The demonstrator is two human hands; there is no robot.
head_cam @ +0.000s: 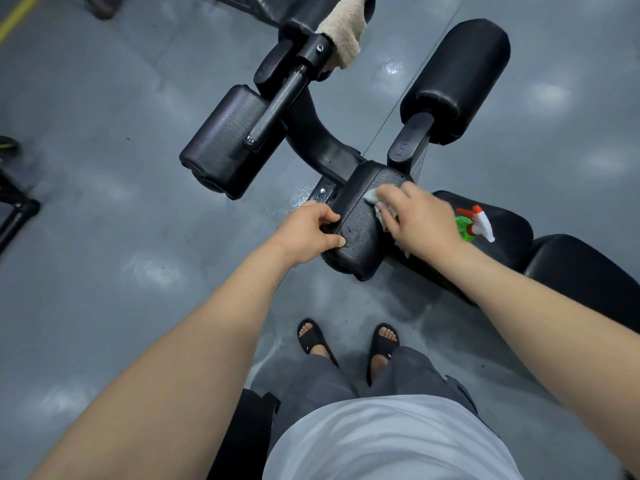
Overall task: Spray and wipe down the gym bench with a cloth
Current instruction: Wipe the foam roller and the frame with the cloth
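Head camera looks down past my white shirt to my black slide sandals (313, 337) on the grey painted floor (104, 237). Both bare forearms stretch forward, away from me. My left hand (308, 233) grips the left edge of the nearest black textured roller pad (360, 237), with fingers and thumb curled onto it. My right hand (420, 220), just to the right, lies palm down on the same pad. Its fingers are bent around a pale crumpled cloth (372, 196) and press it to the top. Right of that wrist, a green spray bottle with an orange and white trigger (472, 225) lies on the black bench seat (509, 233). Farther off sit a left black roller (221, 143) and a right black roller (457, 77). A beige towel (343, 29) drapes over the farthest bar.
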